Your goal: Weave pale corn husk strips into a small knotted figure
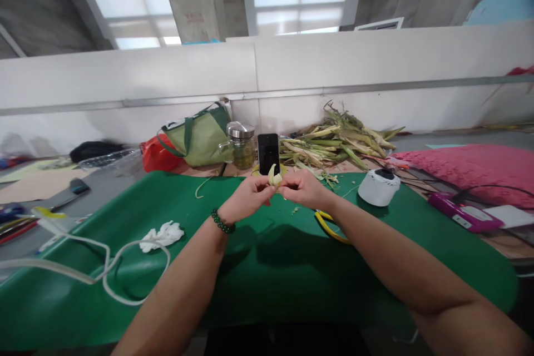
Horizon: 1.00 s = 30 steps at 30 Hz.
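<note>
Both of my hands meet above the green mat [267,267], pinching one small pale yellow-green folded husk piece [275,175] between them. My left hand [248,197] has its fingers closed on the piece's left side; a dark green bead bracelet [222,222] circles that wrist. My right hand [302,188] grips the right side with closed fingers. A black phone [268,153] stands upright just behind the piece. Yellow-handled pliers [329,225] lie on the mat under my right forearm.
A heap of corn husks [337,142] lies at the back, beside a lidded glass jar [241,146] and a green bag [196,136]. A white tape roll [379,186], a pink cushion [467,167], a magenta device [465,214], a white husk flower [162,235] and a white cord [100,272] surround the mat.
</note>
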Tool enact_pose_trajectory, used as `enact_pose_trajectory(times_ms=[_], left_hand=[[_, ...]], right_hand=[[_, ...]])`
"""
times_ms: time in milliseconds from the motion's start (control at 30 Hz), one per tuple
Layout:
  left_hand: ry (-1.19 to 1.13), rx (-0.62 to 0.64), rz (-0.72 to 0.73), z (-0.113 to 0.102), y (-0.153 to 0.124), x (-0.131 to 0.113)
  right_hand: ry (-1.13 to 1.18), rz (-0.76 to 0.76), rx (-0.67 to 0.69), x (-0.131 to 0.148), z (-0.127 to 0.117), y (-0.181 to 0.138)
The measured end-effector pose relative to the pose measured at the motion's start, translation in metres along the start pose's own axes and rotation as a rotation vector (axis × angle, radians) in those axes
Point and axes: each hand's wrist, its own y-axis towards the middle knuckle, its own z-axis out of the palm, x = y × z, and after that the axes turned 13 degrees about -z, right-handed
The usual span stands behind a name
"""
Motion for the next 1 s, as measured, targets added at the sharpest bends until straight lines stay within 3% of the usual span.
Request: enact_pose_trajectory(times_ms=[200,333,533,700,867,1000], left_hand=[[0.013,0.003,0.001,-0.005,-0.001,-0.003],[0.007,0.004,-0.027,-0.003,0.0,-0.002],[-0.112,-0.035,-0.079,0.001,0.0,0.0],[-0.039,0.157,-0.072,0.001,0.006,-0.004],[-0.03,0.289,-0.032,-0.007,0.014,-0.006],[0.048,0.193,0.094,-0.008,0.018,0.006]], right_hand=[[0.102,0.113,-0.04,0.0,-0.002,0.001],[0.169,0.209,0.089,-0.003,-0.002,0.002],[0.13,0.117,0.163,0.001,-0.007,0.0],[0.218,0.159,0.209,0.0,-0.013,-0.002],[0.348,0.121,0.012,-0.008,-0.003,-0.002],[0.424,0.187,-0.057,-0.012,0.01,-0.002]])
